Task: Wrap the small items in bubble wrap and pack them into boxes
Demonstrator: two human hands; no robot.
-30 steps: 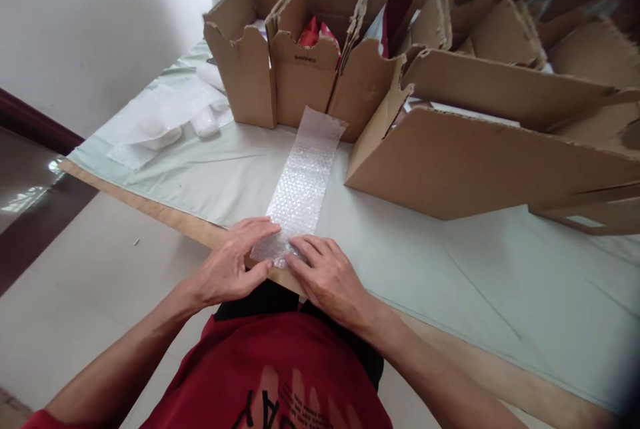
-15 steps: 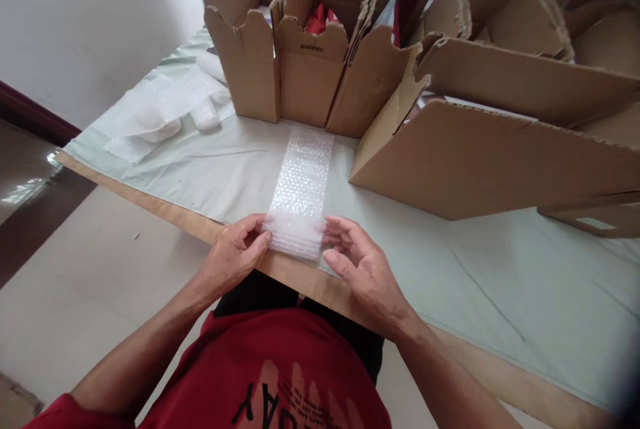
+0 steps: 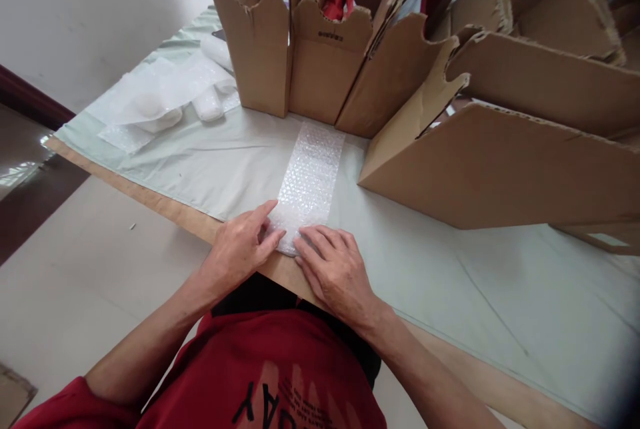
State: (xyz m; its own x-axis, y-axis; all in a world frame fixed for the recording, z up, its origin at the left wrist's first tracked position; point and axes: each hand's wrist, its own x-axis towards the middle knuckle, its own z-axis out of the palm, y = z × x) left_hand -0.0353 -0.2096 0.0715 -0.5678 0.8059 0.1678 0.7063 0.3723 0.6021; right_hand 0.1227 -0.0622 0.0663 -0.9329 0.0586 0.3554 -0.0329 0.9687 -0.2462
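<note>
A strip of clear bubble wrap (image 3: 313, 166) lies flat on the cloth-covered table, running from the cardboard bins to the front edge. Its near end looks folded and lies between my two hands. My left hand (image 3: 243, 242) is open at the left side of that end, thumb and forefinger apart, fingertips touching the wrap. My right hand (image 3: 337, 269) rests over the near right corner with its fingers spread, pressing on the plastic; it covers part of the fold.
Cardboard bins (image 3: 325, 62) stand along the back, one holding a red packet (image 3: 337, 4). A large slanted box (image 3: 500, 162) stands to the right. Loose bubble wrap (image 3: 165, 92) lies at the back left. The brown table edge (image 3: 150, 199) runs in front.
My right hand has moved from beside the strip onto its near end, palm turned down. The near end looks flatter. The view has shifted slightly, making the bins look closer.
</note>
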